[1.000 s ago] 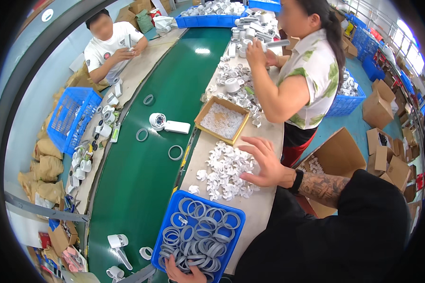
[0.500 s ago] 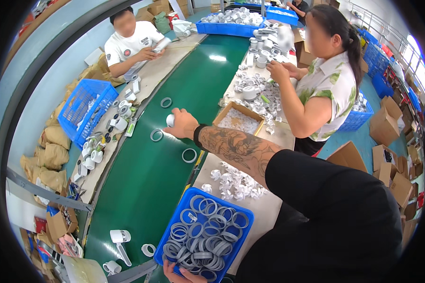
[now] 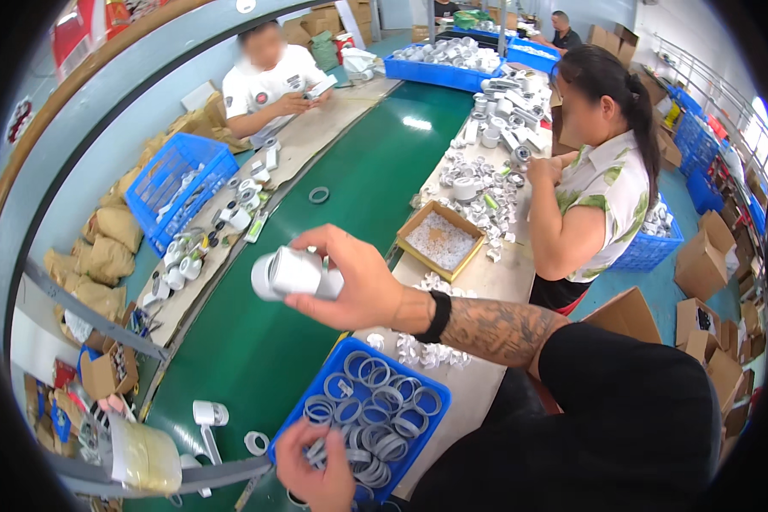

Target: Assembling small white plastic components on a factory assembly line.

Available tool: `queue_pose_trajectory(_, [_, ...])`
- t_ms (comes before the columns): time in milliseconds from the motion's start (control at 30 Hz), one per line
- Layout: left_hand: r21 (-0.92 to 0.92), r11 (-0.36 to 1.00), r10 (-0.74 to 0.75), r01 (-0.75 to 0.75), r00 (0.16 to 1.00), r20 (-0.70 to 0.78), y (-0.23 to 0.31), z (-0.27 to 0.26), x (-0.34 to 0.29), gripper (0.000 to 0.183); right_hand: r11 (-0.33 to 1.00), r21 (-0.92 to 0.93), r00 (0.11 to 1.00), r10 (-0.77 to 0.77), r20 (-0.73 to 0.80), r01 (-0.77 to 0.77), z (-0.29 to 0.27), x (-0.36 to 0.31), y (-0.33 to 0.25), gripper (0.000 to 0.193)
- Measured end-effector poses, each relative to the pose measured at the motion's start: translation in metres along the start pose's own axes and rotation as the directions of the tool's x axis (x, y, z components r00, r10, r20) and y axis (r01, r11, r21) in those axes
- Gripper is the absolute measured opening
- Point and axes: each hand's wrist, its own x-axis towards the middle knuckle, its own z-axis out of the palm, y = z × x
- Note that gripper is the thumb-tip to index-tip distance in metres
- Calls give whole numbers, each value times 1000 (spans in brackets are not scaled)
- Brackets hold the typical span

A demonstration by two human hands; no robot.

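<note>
My right hand (image 3: pixel 354 277) is wrapped around a white plastic part (image 3: pixel 294 271), a short cylinder with a rounded end, held up above the green conveyor belt (image 3: pixel 230 341). Part of it is hidden behind the fingers. Below, my left hand (image 3: pixel 320 474) is at the near left corner of a blue tray (image 3: pixel 442 410), thumb and fingers apart. Many grey rings (image 3: pixel 384 397) lie heaped in that tray, some of them right beside the left fingertips. A single grey ring (image 3: pixel 318 195) rests farther up the belt.
On the belt's near end lie a white handled part (image 3: pixel 209 418) and a white ring (image 3: pixel 256 443). A cardboard box of small white pieces (image 3: pixel 439 243) stands on the right-hand table. Two co-workers sit along the belt, near a blue crate (image 3: pixel 183 192) and piled white parts (image 3: pixel 508 111).
My right hand has come back from the belt toward me, lifting the white part. My left hand has risen from the tray's near edge to beside the rings. The view has shifted.
</note>
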Motion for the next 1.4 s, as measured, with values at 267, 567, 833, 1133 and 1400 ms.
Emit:
queue_pose_trajectory(267, [-488,873,-50,20,998,-49,47,45,21,60,955,262,983,106,149,-142,-4,-60,-112,69])
queue_pose_trajectory(567, [-605,793,-161,66,982,-103,31,20,25,54,897,340,919,150,365,-281,-10,-64,-124,40])
queue_pose_trajectory(833, [-54,998,-33,38,994,101,20,20,26,68,994,61,914,54,401,-86,-21,-63,-118,44])
queue_pose_trajectory(1133, [169,984,34,-51,994,105,4,37,26,49,977,-213,917,59,395,29,-2,-87,-119,54])
queue_pose_trajectory(1400, [608,778,143,-161,987,79,15,42,21,49,971,-160,890,-92,446,180,-4,-80,-103,54])
